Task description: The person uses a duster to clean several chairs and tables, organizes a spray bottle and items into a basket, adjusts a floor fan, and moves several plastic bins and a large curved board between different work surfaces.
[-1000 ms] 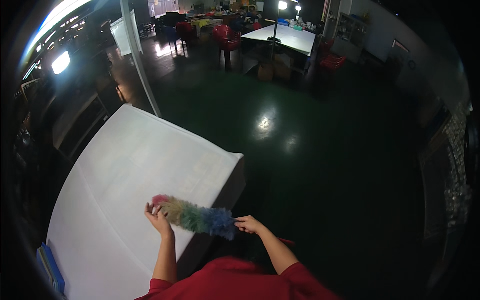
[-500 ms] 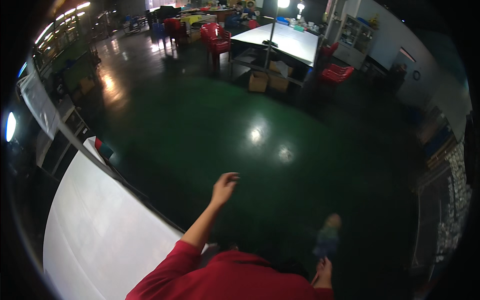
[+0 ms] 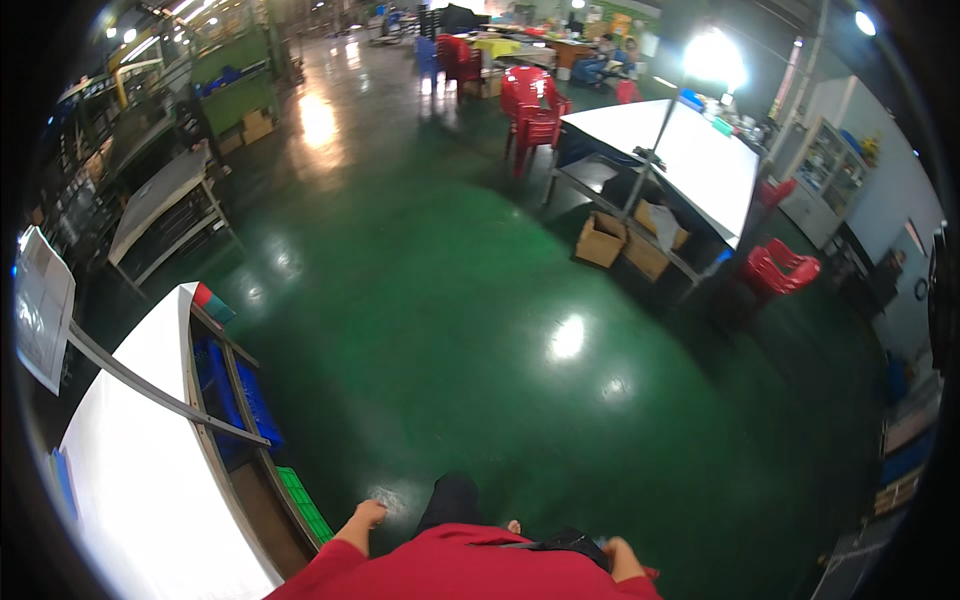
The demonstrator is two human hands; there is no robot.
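Observation:
Low in the head view, my left hand (image 3: 370,513) hangs beside the white-topped table (image 3: 150,440) on my left. Its fingers are curled in, and nothing shows in them. My right hand (image 3: 622,556) is down at my right side, close to my red top (image 3: 470,565). Its fingers are bent and mostly turned from sight. Small bits of blue and red show by it, but what it holds is too hidden to name. My dark trouser leg (image 3: 450,500) reaches forward over the green floor (image 3: 430,350).
Under the left table are blue bins (image 3: 255,400) and a green crate (image 3: 303,503); a metal bar (image 3: 160,395) crosses its top. Ahead on the right stand another white table (image 3: 680,150), cardboard boxes (image 3: 600,240) and red chairs (image 3: 535,115). Two people (image 3: 605,62) sit far back.
My left hand has dropped from its outstretched position to beside the table. My right hand, which held out a blurred multicoloured thing, is now against my side. The view has swung left.

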